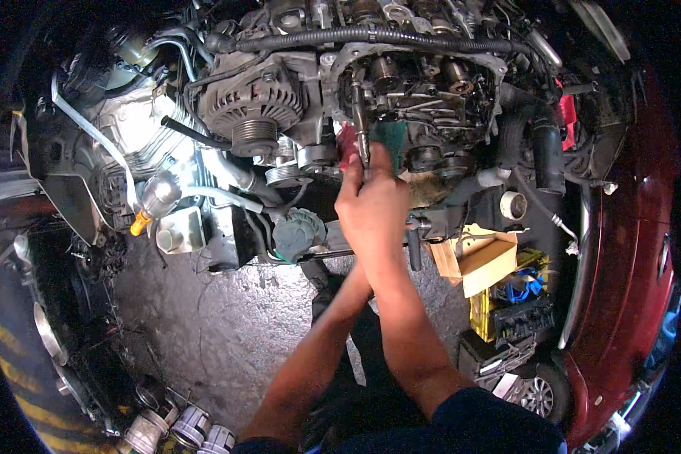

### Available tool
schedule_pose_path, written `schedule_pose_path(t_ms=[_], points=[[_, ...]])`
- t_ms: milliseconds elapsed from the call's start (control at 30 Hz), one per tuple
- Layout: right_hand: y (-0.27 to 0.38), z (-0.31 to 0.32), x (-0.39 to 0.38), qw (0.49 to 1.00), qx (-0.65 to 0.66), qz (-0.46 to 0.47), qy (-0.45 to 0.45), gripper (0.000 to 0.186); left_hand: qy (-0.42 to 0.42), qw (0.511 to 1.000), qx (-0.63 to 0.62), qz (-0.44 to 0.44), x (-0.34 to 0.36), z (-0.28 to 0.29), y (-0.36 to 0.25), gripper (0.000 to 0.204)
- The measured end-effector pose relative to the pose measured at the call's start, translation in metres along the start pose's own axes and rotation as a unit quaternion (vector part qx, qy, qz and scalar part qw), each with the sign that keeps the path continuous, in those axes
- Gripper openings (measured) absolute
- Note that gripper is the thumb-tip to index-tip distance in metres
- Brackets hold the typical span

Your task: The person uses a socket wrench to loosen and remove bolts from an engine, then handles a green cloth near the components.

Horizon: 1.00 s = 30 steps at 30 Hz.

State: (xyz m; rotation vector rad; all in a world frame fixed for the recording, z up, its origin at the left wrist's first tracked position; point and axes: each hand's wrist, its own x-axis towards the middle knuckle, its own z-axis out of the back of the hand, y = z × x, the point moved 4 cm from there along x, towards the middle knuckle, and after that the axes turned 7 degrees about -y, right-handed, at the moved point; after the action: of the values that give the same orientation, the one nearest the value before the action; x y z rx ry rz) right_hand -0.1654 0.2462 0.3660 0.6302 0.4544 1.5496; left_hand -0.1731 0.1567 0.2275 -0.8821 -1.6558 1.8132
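My right hand (372,216) is closed around the lower end of a long silver ratchet (360,121). The tool stands nearly upright in the picture, its upper end against the left side of the opened engine (424,98). My left forearm (310,356) reaches up from the lower left and passes behind my right wrist. The left hand itself is hidden there, so its fingers and what they touch do not show. Behind the tool are a red cloth-like patch (346,145) and a green one (390,144).
An alternator (253,106) sits left of the tool, under a ribbed black hose (371,36). A lit work lamp (157,198) hangs at left. On the right are an open cardboard box (480,261), a toolbox (499,352) and a dark red car (620,303). Pistons (193,425) lie lower left.
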Motion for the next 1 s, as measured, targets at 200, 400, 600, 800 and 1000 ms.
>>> schedule_pose_path(t_ms=[200,400,600,800,1000], points=[[-0.048,-0.027,0.009,0.95,0.3,0.046,-0.08,0.026,-0.03,0.988,0.144,-0.052,-0.004,0.004,-0.023,0.027],[-0.027,-0.033,-0.002,0.376,0.846,-0.308,0.219,0.025,-0.145,0.819,0.447,-0.329,-0.001,0.061,-0.142,0.04],[-0.002,0.0,0.002,0.999,-0.023,-0.03,0.029,0.035,0.099,0.983,-0.13,0.087,0.001,-0.037,-0.017,0.035],[-0.031,-0.006,-0.001,0.982,0.169,0.074,0.039,0.039,0.118,0.979,-0.12,0.117,-0.004,-0.023,-0.01,0.033],[-0.025,-0.028,-0.012,0.363,0.86,-0.3,0.198,0.028,-0.082,0.911,0.337,-0.223,0.008,0.092,-0.157,0.045]])
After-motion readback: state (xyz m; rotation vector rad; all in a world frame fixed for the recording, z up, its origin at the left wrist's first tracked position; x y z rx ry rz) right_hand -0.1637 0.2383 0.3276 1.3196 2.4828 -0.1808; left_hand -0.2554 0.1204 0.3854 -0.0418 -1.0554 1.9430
